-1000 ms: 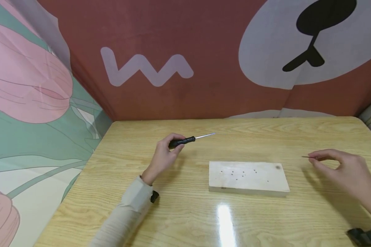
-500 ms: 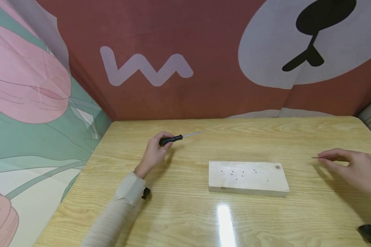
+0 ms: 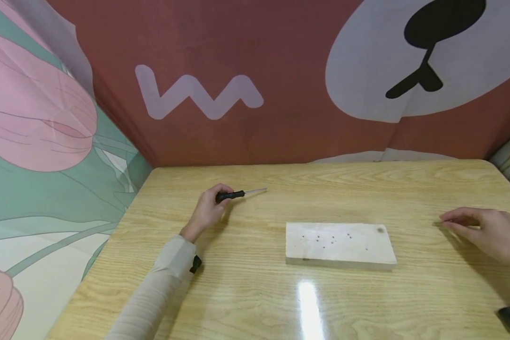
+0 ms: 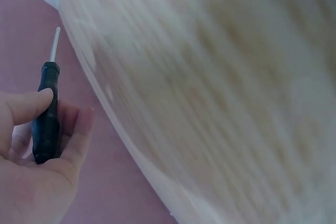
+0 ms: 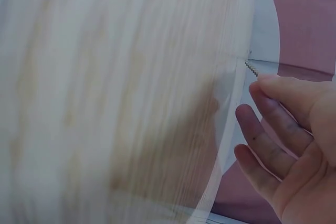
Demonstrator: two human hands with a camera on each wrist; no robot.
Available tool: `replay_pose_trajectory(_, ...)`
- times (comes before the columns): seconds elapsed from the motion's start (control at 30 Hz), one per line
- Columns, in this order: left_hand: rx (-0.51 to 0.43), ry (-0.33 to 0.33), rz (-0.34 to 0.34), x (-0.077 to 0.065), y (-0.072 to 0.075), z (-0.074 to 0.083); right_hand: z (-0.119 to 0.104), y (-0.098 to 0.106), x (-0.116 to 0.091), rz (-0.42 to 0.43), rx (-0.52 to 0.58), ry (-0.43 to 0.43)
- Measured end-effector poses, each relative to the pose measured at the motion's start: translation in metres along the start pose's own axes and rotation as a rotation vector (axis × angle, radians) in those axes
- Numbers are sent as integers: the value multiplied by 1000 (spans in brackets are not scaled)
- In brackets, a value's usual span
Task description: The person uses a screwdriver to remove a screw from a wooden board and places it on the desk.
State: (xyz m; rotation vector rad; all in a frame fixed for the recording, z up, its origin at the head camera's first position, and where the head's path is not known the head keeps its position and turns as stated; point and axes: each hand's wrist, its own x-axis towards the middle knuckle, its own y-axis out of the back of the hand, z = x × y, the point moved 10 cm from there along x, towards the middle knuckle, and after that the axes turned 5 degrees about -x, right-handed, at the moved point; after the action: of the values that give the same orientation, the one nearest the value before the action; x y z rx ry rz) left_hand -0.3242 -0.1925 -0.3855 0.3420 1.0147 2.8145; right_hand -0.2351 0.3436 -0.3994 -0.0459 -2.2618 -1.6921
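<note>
My left hand (image 3: 208, 208) holds a screwdriver (image 3: 231, 195) by its black handle, low over the back left of the table. Its thin metal shaft points right, and in the left wrist view the thumb lies along the handle (image 4: 47, 114). At the right side, my right hand (image 3: 488, 231) pinches a small screw (image 5: 252, 68) between thumb and index finger. The screw's threaded end sticks out past the fingertips; its head is hidden. Between the two hands a pale wooden board (image 3: 340, 257) lies flat, with several small dark holes in its top.
The wood-grain table (image 3: 238, 302) reaches back to a reddish-brown printed cloth (image 3: 280, 132). Another printed cloth (image 3: 46, 198) hangs along the left side. A bright light reflection shows on the tabletop in front of the board.
My left hand has moved left and lower with the screwdriver. My right hand has shifted right, away from the board, and slightly down with the screw. The board stays put.
</note>
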Motion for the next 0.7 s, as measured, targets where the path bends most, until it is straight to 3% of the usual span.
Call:
replay_pose_trajectory(0.43,103,26,-78,2,-3,-8,2,-10,-2,-72,-14,-15)
replay_pose_trajectory(0.7,205,15,-143,3,-9,-12,2,-12,0,-61,-36,12)
